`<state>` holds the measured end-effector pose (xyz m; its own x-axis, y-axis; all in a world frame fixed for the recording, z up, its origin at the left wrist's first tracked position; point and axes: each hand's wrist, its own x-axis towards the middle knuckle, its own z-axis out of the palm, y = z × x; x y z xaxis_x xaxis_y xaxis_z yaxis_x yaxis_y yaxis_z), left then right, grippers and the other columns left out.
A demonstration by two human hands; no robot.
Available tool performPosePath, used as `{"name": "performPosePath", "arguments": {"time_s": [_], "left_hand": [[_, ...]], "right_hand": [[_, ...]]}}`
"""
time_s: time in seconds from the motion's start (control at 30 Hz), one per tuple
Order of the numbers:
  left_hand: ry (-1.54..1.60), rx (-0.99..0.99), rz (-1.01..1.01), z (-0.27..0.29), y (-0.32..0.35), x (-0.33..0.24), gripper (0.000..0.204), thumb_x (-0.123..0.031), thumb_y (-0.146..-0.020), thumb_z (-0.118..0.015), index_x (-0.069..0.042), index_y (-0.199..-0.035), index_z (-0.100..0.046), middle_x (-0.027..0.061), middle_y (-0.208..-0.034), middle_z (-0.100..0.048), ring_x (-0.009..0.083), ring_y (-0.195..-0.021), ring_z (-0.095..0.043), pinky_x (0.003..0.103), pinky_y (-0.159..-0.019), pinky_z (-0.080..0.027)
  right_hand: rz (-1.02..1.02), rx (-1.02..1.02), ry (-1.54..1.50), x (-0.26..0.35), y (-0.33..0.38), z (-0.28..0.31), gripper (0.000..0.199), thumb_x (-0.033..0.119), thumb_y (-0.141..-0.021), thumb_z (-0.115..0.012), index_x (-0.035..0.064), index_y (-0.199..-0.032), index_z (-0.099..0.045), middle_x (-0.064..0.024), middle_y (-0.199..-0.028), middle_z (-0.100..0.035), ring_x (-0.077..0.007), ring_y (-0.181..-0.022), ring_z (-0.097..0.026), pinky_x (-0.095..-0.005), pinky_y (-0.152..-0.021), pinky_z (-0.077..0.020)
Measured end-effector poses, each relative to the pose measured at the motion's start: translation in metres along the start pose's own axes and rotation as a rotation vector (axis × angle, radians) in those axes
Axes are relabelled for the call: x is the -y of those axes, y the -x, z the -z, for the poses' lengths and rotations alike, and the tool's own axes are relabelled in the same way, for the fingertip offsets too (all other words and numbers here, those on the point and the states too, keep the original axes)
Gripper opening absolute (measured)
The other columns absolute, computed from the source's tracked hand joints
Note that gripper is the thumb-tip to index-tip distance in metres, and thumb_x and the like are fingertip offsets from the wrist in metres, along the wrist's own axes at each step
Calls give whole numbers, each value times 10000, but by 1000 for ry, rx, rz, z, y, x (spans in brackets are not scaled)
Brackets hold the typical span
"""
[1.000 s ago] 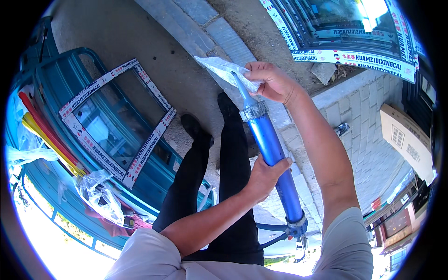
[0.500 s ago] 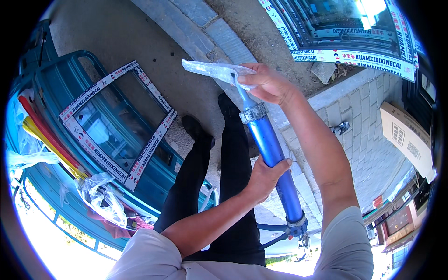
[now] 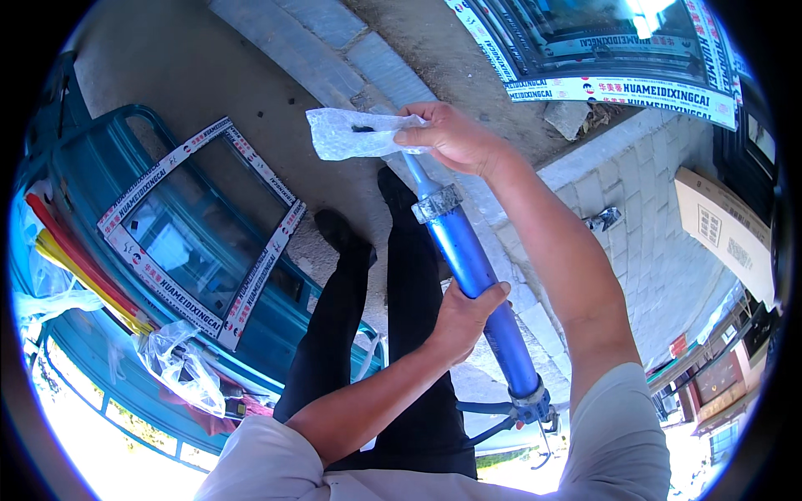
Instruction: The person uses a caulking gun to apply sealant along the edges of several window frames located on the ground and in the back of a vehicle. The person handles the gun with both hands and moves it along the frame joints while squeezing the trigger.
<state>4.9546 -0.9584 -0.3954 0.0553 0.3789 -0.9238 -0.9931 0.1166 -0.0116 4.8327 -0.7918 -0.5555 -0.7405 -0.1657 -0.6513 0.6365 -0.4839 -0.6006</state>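
My left hand (image 3: 464, 321) is wrapped round the blue barrel of a caulking gun (image 3: 476, 259), which lies slantwise with its nozzle pointing away from me. The barrel's front ring is smeared with dried grey stuff. At the tip of the light-blue nozzle (image 3: 419, 174), my right hand (image 3: 447, 138) pinches a crumpled, whitish translucent sheet of wrapping (image 3: 338, 142), with its free end hanging out to the left. A dark smear shows on the sheet. The very tip of the nozzle is hidden by the sheet and fingers. The gun's handle end hangs near my right thigh.
A teal cargo vehicle (image 3: 92, 159) stands on the left, with a taped, glazed window frame (image 3: 238, 313) leaning on it. Clear plastic bags (image 3: 180, 359) hang nearby. Another taped window (image 3: 601, 90) lies upper right. A cardboard box (image 3: 723, 230) stands right, by grey paving (image 3: 643, 242).
The sheet in my right hand has swung left and turned its broader face up; its dark smear is now left of the nozzle. My left hand keeps its hold on the caulking gun.
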Motion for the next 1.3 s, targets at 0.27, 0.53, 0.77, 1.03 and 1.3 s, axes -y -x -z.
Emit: {"name": "performPosePath", "arguments": {"time_s": [0.27,0.53,0.77,1.03,1.3], "left_hand": [[24,-28,6,-4,-3,-1,349,-172,-913,-756,-53,-1142,-521,79,-946,-605,167,-872,-651,389,-777,-546],[56,-85,-48,8,-24,7,358,-141,-908,-755,-39,-1175,-539,53,-902,-614,151,-800,-650,325,-690,-533],[100,-82,-97,13,-39,-9,163,-122,-922,-713,-70,-1026,-598,57,-865,-648,167,-796,-676,329,-698,-553],[42,-86,-180,24,-75,-7,232,-110,-905,-733,-71,-1065,-570,57,-876,-632,167,-763,-658,333,-671,-532],[14,-88,-121,27,-77,-8,302,-167,-885,-769,-67,-1081,-561,60,-907,-628,168,-785,-663,352,-702,-546]], "right_hand": [[50,-541,166,-54,-10,51,568,267,-849,-804,-29,-1297,-618,-115,-1134,-682,-211,-1094,-621,-327,-920,-484],[-147,-936,115,-145,102,174,467,341,-884,-775,13,-1201,-676,-108,-1110,-666,-201,-1008,-645,-377,-825,-539],[-383,-957,905,-195,165,249,526,376,-874,-736,-22,-1213,-683,-219,-990,-745,-359,-917,-725,-433,-814,-546],[-215,-987,717,-137,199,143,322,293,-875,-760,-26,-893,-715,-148,-755,-687,-225,-680,-616,-374,-663,-483],[-151,-1031,696,-176,182,175,353,316,-908,-708,-19,-799,-685,-152,-663,-629,-236,-585,-525,-405,-607,-439]]}}
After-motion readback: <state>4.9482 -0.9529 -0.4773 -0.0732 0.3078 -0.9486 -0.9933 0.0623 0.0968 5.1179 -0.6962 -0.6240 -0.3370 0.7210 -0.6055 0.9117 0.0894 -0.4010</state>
